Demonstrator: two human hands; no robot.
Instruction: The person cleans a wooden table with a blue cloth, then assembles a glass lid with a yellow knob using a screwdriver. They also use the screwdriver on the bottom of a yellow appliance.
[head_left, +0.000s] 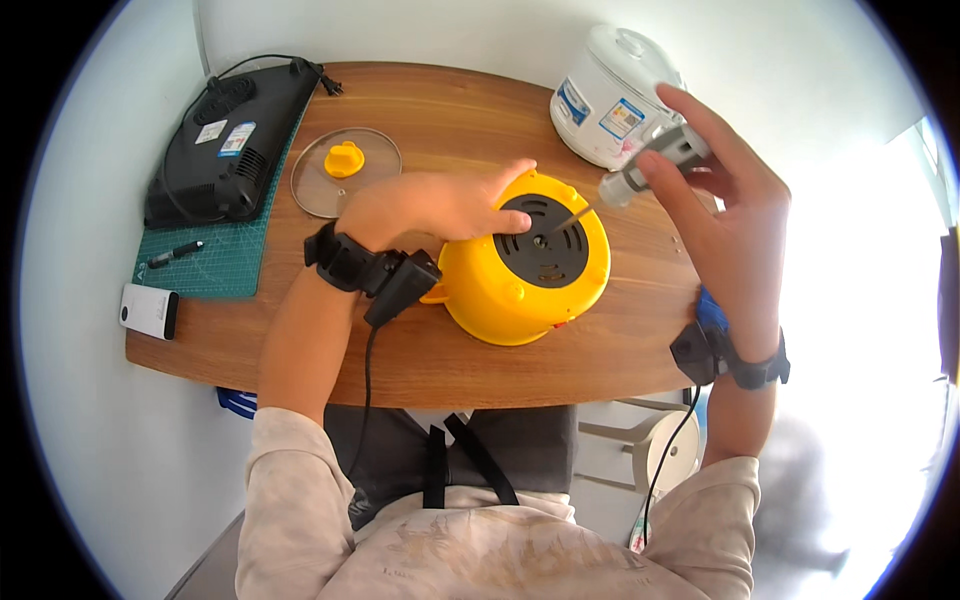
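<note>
A yellow electric pot point(470, 290) lies tipped on the wooden table, its underside turned up toward me. Set into that underside is a round black slotted plate point(515, 262) with a hole at its middle. My left hand point(425, 207) grips the pot at its upper left, thumb pressed on the black plate and a finger reaching over the rim. In my right hand point(735, 205), fingers closed round the grey and white handle, is a screwdriver point(655, 165). Its thin shaft slants down to the plate, the tip close to the middle hole; whether it touches a screw I cannot tell.
A glass lid point(315, 185) with a yellow knob lies behind my left wrist. At the left, a black appliance point(230, 150) with a cord rests on a green mat point(225, 270), near a pen point(175, 254) and a white box-shaped device point(145, 311). A white rice cooker point(585, 125) stands behind the screwdriver.
</note>
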